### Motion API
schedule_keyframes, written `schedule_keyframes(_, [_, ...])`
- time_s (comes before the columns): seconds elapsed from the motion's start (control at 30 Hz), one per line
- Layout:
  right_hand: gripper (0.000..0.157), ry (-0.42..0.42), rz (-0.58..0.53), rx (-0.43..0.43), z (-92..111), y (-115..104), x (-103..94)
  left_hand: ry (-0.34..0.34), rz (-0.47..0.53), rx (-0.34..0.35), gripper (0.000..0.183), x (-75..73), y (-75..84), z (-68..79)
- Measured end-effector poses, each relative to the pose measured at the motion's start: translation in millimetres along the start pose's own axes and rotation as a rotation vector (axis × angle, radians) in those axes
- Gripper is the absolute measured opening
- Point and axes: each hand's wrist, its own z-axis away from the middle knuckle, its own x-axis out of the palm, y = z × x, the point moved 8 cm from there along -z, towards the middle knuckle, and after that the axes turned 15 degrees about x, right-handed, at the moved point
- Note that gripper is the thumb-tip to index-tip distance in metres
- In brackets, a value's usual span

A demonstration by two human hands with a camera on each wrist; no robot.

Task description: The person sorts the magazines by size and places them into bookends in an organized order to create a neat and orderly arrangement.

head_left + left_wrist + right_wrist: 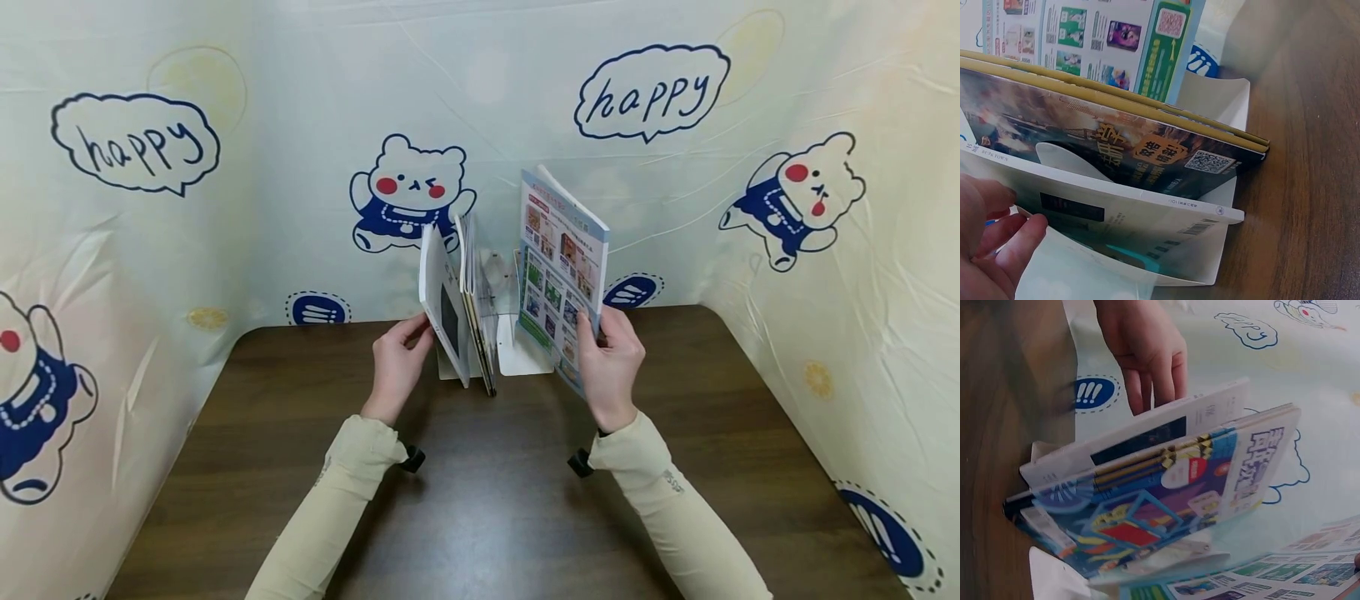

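My right hand [613, 367] grips a thin magazine [562, 275] by its lower right edge, thumb across the printed side. It is held tilted at the right of the upright books. My left hand [400, 367] is at the outer side of a white book [442, 300], fingertips at its face beside the pale bookend [1079, 262]. In the right wrist view, those fingers [1163, 381] reach down behind the white book, relaxed. Several magazines [1160, 500] stand beside that book, one showing a colourful cover. A dark-covered magazine [1097, 131] faces the white book in the left wrist view.
The white base of a rack or bookend [521, 354] lies on the brown wooden table [487, 500] near its back edge. A printed cloth [300, 208] with bears and "happy" bubbles hangs behind and at both sides. Dark wrist devices [580, 462] sit below the sleeves.
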Motion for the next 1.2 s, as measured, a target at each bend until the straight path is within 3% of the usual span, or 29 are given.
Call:
schedule_keyframes(0.2, [0.018, 0.021, -0.051, 0.007, 9, -21, 13.5, 0.007, 0.000, 0.002, 0.030, -1.5, 1.7, -0.9])
schedule_keyframes(0.37, [0.017, 0.038, -0.064, 0.001, 16, -17, 24.1, 0.002, 0.003, -0.007, 0.030, -2.2, 1.0, -0.9])
schedule_keyframes(0.83, [0.020, 0.013, -0.037, 0.043, 32, 18, 41.0, 0.004, 0.009, 0.006, 0.031, -2.9, 3.3, 1.8])
schedule_keyframes(1.07, [0.018, -0.009, -0.029, 0.061, 34, 64, 46.7, 0.005, -0.004, 0.017, 0.030, -2.0, 2.9, 1.3])
schedule_keyframes(1.2, [0.019, -0.071, 0.039, 0.073, 35, 68, 49.1, 0.002, -0.016, 0.022, 0.031, -1.7, 2.5, 1.1])
